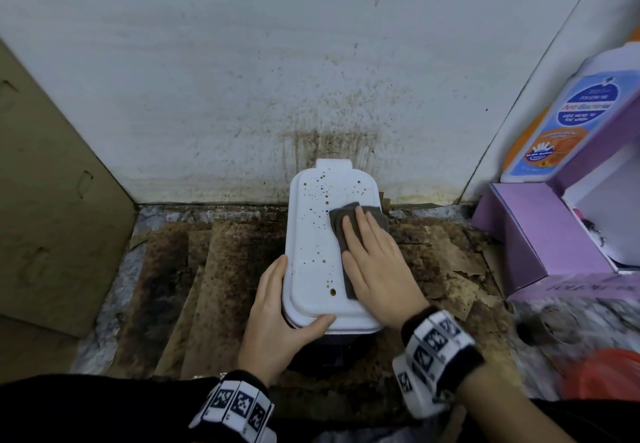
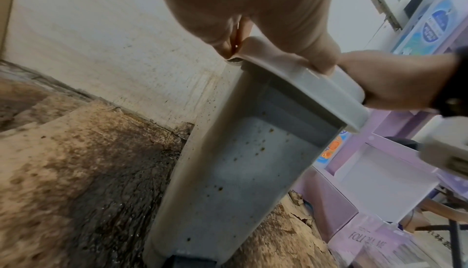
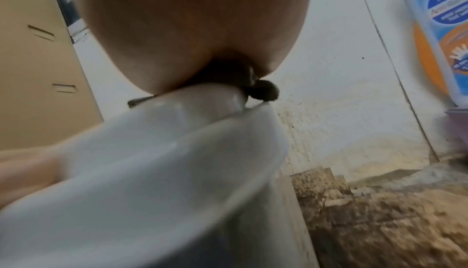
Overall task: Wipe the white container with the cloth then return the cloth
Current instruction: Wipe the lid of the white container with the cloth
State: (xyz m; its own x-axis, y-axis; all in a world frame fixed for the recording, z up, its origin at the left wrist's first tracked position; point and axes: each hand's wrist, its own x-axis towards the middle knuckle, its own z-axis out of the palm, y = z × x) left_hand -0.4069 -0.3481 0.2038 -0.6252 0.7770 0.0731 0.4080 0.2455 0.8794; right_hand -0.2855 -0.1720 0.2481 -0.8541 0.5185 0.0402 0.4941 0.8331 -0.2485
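The white container (image 1: 311,241), its lid dotted with brown specks, stands on the floor against the wall. A dark grey cloth (image 1: 341,222) lies on the right half of the lid. My right hand (image 1: 374,262) presses flat on the cloth with straight fingers. My left hand (image 1: 277,307) grips the lid's near left corner, thumb on the front edge and fingers down the left side. The left wrist view shows the container's speckled side (image 2: 240,162) below my left hand (image 2: 266,22). In the right wrist view, the cloth (image 3: 263,90) peeks out under my palm (image 3: 190,32) on the lid (image 3: 152,152).
A brown cardboard box (image 1: 52,182) stands at the left. Purple boxes (image 1: 536,234) and a blue and orange wash bottle (image 1: 561,120) crowd the right. Stained cardboard sheets (image 1: 214,286) cover the floor. The wall (image 1: 311,78) behind is spattered. An orange object (image 1: 606,376) lies near right.
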